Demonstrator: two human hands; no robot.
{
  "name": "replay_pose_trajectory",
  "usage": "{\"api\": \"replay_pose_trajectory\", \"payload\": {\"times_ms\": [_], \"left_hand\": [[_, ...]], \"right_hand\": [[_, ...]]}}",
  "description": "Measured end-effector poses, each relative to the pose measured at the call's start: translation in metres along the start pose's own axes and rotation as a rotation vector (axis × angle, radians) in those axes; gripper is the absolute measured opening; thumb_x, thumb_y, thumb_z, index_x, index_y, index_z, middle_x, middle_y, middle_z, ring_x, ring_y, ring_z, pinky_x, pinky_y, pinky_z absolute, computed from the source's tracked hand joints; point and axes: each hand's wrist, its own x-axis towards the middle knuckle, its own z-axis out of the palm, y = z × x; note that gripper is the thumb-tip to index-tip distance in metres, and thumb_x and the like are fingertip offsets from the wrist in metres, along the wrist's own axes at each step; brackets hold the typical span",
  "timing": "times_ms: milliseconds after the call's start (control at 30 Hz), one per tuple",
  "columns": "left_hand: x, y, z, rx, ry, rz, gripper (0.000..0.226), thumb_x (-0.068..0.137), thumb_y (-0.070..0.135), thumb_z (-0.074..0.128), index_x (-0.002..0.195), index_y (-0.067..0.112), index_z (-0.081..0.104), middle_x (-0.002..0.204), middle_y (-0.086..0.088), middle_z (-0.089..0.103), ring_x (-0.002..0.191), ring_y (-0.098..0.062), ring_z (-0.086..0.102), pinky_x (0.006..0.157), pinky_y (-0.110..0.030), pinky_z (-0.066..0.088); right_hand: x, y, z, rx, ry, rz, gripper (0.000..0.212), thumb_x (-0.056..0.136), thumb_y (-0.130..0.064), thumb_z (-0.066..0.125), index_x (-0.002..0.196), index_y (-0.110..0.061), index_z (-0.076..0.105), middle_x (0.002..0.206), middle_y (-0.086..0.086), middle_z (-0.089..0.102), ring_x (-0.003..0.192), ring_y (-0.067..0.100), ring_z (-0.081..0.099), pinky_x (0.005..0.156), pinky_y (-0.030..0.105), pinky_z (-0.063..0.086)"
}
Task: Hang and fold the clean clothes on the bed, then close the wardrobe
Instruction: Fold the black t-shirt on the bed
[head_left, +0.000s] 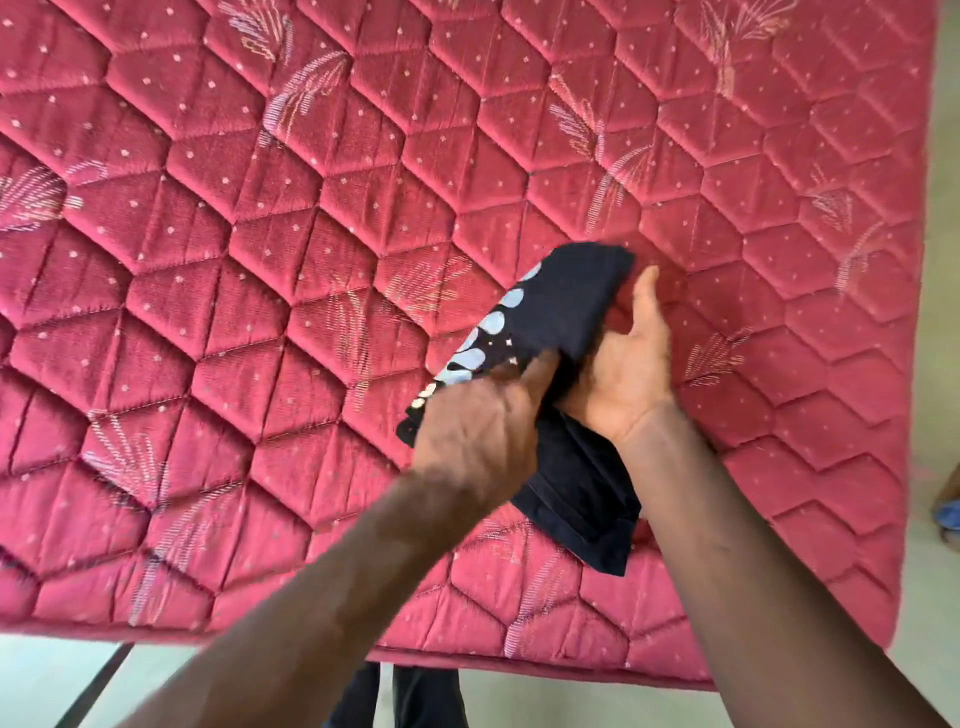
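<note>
Over red mattress (311, 208), apparently nearly finished folding dark garment (571, 306); pinched with left hand (478, 431), propped on right hand (623, 374), fingers there hidden. Wardrobe unseen.

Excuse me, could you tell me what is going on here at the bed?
A person is folding a dark garment with a pale print over a red quilted mattress. The left hand grips the folded cloth by its printed side, while the right hand lies palm up beneath it, thumb out. The fold looks nearly done.
</note>
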Motion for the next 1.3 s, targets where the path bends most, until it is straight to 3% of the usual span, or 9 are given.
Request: {"api": "replay_pose_trajectory", "payload": {"times_ms": [100,267,400,600,733,933,1033,1167,1300], "left_hand": [[-0.007,0.007,0.024,-0.090,-0.079,0.009,0.068,0.096,0.054,0.057,0.157,0.038,0.032,0.134,0.006,0.061,0.118,-0.023,0.065,0.091,-0.039,0.053],[-0.002,-0.020,0.032,-0.239,0.287,-0.298,0.061,0.086,0.072,0.056,0.132,0.032,0.058,0.117,-0.004,0.061,0.111,-0.032,0.059,0.090,-0.050,0.052],[0.022,-0.037,0.020,-0.359,0.039,-0.543,0.064,0.080,0.069,0.072,0.128,0.029,0.058,0.123,-0.003,0.066,0.117,-0.031,0.062,0.097,-0.045,0.051],[0.045,-0.029,0.006,-0.637,-0.207,-0.523,0.030,0.073,0.025,0.088,0.100,0.025,0.073,0.087,0.005,0.077,0.085,-0.022,0.075,0.069,-0.030,0.061],[0.049,-0.028,-0.025,-0.651,-0.112,-0.379,0.030,0.083,0.000,0.075,0.101,0.024,0.075,0.065,0.015,0.071,0.059,0.000,0.066,0.051,-0.016,0.050],[0.027,0.019,-0.046,0.095,0.066,-0.051,0.044,0.089,0.022,0.056,0.132,0.032,0.061,0.109,-0.006,0.071,0.095,-0.035,0.069,0.073,-0.035,0.052],[0.001,0.051,-0.002,0.295,0.054,0.128,0.047,0.098,0.026,0.055,0.144,0.023,0.047,0.114,-0.003,0.063,0.095,-0.030,0.068,0.065,-0.037,0.045],[-0.022,0.065,0.057,0.295,-0.270,0.143,0.078,0.092,0.010,0.044,0.164,0.014,0.013,0.138,-0.008,0.048,0.123,-0.029,0.054,0.095,-0.041,0.049],[-0.037,0.057,0.066,0.068,-0.177,0.001,0.063,0.097,0.049,0.054,0.155,0.028,0.041,0.130,-0.003,0.054,0.119,-0.025,0.054,0.095,-0.039,0.049]], "right_hand": [[-0.009,0.002,-0.022,0.012,0.006,-0.047,0.098,0.089,-0.085,0.037,0.149,-0.010,0.052,0.148,0.017,0.056,0.137,0.035,0.054,0.115,0.050,0.042],[-0.001,0.005,-0.047,-0.195,0.404,-0.117,0.046,0.101,-0.043,0.058,0.138,-0.017,0.061,0.129,0.009,0.071,0.111,0.025,0.070,0.091,0.040,0.057],[0.006,0.009,-0.059,-0.515,0.573,-0.295,0.007,0.100,-0.025,0.065,0.104,-0.023,0.070,0.107,0.000,0.075,0.099,0.023,0.071,0.080,0.040,0.059],[-0.005,0.009,-0.047,-1.232,0.972,-0.511,0.041,0.082,-0.035,0.078,0.116,-0.019,0.060,0.113,0.007,0.068,0.100,0.026,0.066,0.087,0.031,0.051],[-0.024,0.007,-0.011,-0.677,0.555,-0.154,0.031,0.095,-0.047,0.068,0.112,-0.023,0.059,0.117,0.010,0.065,0.103,0.028,0.068,0.077,0.038,0.062],[-0.042,-0.011,-0.007,-0.173,0.139,-0.016,0.062,0.093,-0.067,0.053,0.129,-0.019,0.065,0.114,0.011,0.071,0.109,0.030,0.069,0.101,0.055,0.052],[-0.052,-0.014,-0.035,-0.128,0.188,-0.069,0.047,0.093,-0.054,0.062,0.122,-0.017,0.068,0.099,0.007,0.074,0.087,0.024,0.072,0.084,0.041,0.058],[-0.060,0.007,-0.082,-0.162,0.457,-0.045,0.012,0.099,-0.021,0.057,0.103,-0.014,0.066,0.079,0.005,0.073,0.065,0.019,0.069,0.060,0.030,0.060],[-0.062,0.015,-0.114,-0.916,0.875,-0.383,0.027,0.090,-0.022,0.073,0.116,-0.018,0.066,0.104,0.000,0.069,0.089,0.015,0.068,0.072,0.025,0.055]]}}
